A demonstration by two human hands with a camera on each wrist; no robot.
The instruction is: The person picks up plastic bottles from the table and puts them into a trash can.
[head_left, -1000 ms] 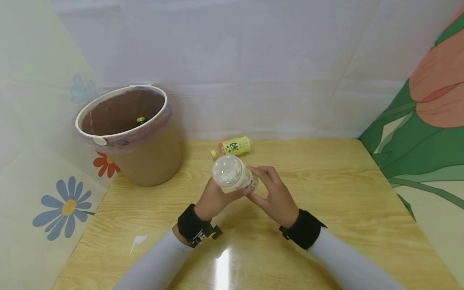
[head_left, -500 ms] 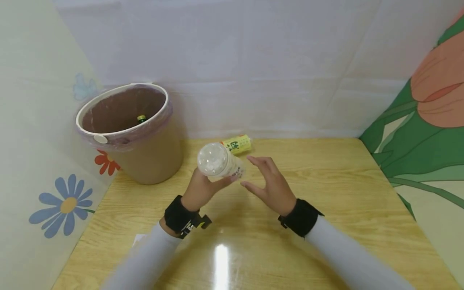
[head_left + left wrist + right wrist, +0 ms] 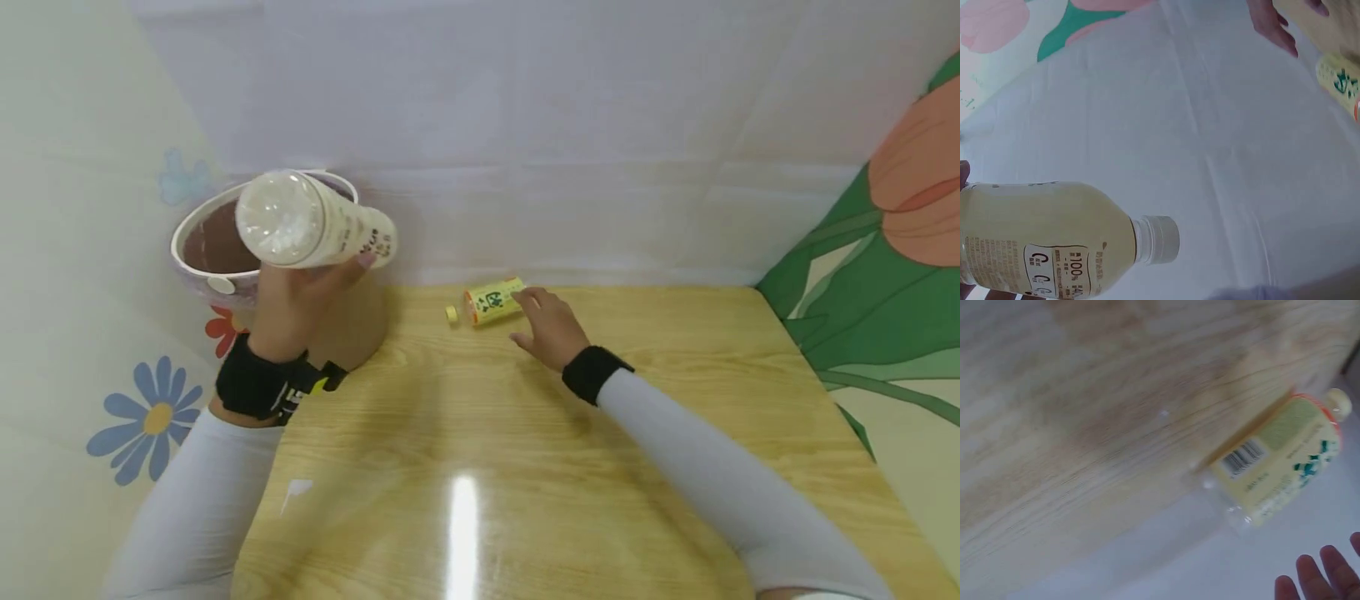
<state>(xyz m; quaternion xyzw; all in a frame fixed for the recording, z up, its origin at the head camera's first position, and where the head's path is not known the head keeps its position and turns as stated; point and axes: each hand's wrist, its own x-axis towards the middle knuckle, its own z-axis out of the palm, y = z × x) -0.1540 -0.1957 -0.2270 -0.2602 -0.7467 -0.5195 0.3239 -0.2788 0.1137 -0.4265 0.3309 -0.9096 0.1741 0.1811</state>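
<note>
My left hand grips a pale-labelled plastic bottle, raised in front of the bin's mouth with its clear base turned toward the head camera. In the left wrist view this bottle lies sideways and shows its white cap. A yellow-labelled bottle with a yellow cap lies on its side at the back of the table. My right hand is just beside its base end, thumb and fingers apart; whether it touches is unclear in the head view. Fingertips show apart from the bottle in the right wrist view.
A brown bin with a white rim and plastic liner stands at the back left, partly hidden by the left hand and bottle. A small white scrap lies on the wooden table. White cloth hangs behind.
The pale-labelled bottle was between both hands; the right hand has let go. My left hand has carried it left and up to the bin, while my right hand has moved forward to the yellow-labelled bottle.
</note>
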